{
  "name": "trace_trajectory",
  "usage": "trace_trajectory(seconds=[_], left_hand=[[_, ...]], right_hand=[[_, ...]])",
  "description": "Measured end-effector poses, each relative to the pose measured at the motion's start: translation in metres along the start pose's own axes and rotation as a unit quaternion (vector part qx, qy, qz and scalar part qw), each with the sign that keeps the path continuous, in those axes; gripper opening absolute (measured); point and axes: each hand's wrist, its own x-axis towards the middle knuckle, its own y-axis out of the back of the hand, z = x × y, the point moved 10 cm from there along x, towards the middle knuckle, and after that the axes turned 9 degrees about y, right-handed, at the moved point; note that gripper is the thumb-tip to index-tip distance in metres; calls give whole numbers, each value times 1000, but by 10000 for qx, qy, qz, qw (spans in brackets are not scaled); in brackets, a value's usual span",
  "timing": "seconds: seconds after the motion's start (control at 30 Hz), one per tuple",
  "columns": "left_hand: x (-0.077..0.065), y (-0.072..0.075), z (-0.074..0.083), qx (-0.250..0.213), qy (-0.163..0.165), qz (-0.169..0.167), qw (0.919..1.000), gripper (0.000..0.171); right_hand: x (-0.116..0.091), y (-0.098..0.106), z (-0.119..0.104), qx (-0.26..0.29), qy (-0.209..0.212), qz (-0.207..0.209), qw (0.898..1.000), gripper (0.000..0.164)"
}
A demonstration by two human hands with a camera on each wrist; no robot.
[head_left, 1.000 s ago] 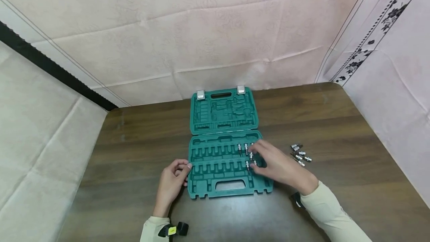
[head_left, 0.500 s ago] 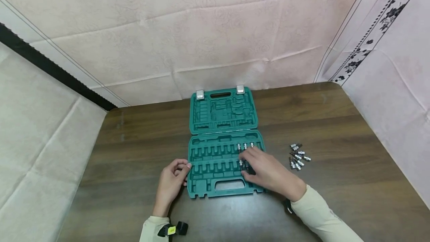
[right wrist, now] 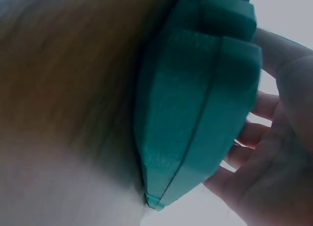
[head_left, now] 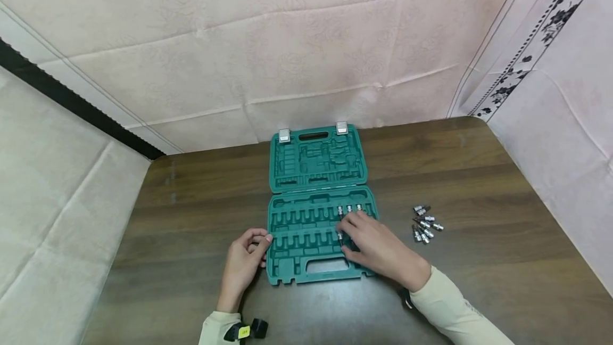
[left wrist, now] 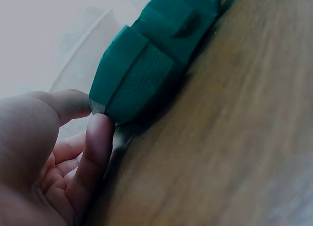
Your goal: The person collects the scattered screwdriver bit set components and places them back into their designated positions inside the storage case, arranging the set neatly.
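Relative to the wooden table (head_left: pixel 201 196), I log creased pale-pink cloth (head_left: pixel 287 57) behind, a black strip (head_left: pixel 81 98) ending near its far-left corner, a floral border (head_left: pixel 531 52) near its far-right corner, and whitish cloth (head_left: pixel 57 212) past its left edge.

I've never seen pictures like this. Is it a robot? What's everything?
No robot here: these are a person's own left hand and right hand. The big, wide picture is taken from the person's head, looking down. The two close-up ones are taken from each wrist. The open green case lies on a wooden table. A few little metal pieces sit inside it, and more lie in a loose pile to the right. The left hand pinches the case's edge. The right hand reaches over the case, but its fingers hide whether it holds a piece.
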Motion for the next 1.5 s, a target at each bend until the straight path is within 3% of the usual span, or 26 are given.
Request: trace_trajectory(seconds=[0.3, 0.57, 0.97, 1.2, 1.5], left_hand=[[-1, -1, 0, -14, 79, -27, 10000, 20], [0, -1, -2, 31, 90, -3, 10000, 20], [-1, 0, -1, 3, 1, 31, 10000, 17], [0, -1, -1, 11, -9, -9, 10000, 18], [0, -1, -2, 20, -14, -5, 10000, 20]], right_hand=[[0, 3, -2, 42, -97, 163, 9998, 28], [0, 3, -5, -120, -299, 31, 9995, 28], [-2, 6, -5, -41, -466, 276, 9985, 28], [-3, 6, -11, -404, -371, 234, 9982, 25], [-2, 3, -8, -495, -568, 173, 9970, 33]])
